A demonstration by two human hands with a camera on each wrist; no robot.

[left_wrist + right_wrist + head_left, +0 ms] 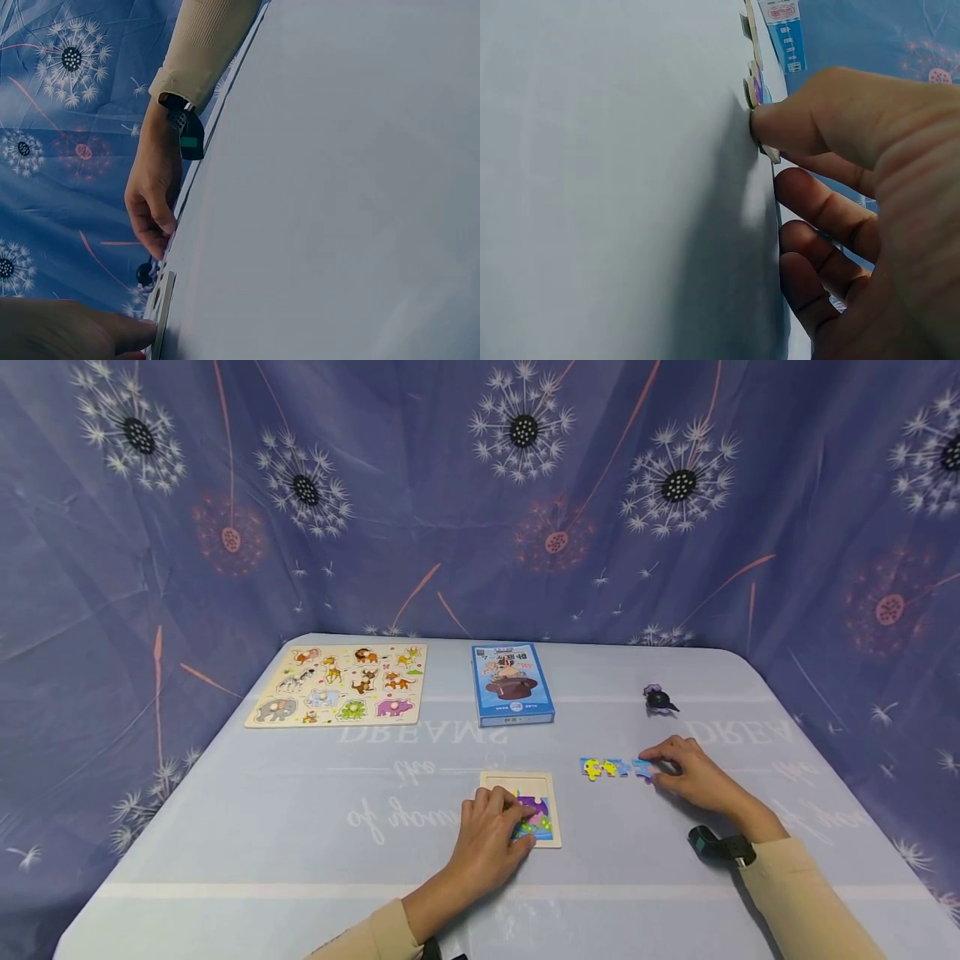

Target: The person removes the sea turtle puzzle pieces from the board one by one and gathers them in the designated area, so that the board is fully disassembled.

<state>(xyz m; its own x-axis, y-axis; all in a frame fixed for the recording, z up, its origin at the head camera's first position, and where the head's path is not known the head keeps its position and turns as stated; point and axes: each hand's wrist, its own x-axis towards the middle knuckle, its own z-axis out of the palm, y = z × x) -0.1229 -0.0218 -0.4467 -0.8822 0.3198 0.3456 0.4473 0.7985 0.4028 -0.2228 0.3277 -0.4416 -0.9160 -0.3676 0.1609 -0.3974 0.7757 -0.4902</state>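
The tabletop point(300, 868) is pale grey-blue, with white stripes and printed words on it, and behind it hangs a blue cloth point(420, 460) with white and pink dandelions. The right grip point(701, 777) is nearly closed: its thumb and forefinger pinch a small puzzle piece point(641, 767), while the other fingers are bent loosely, as the right wrist view shows. The left grip point(487, 839) lies over a square wooden tray point(517, 775), and its fingers, relaxed and not clenched, rest on the tray and on the joined pieces point(538, 810) inside. The pinched piece is light blue with a little purple. Just to the left of the right grip, more loose pieces point(603, 768) lie in a row, yellow and blue. The pieces under the left grip show purple, green and blue. Ahead of the right grip is a small black and purple object point(657, 699); ahead of the left grip stay a blue box point(513, 685) and, farther left, an animal board point(337, 685).
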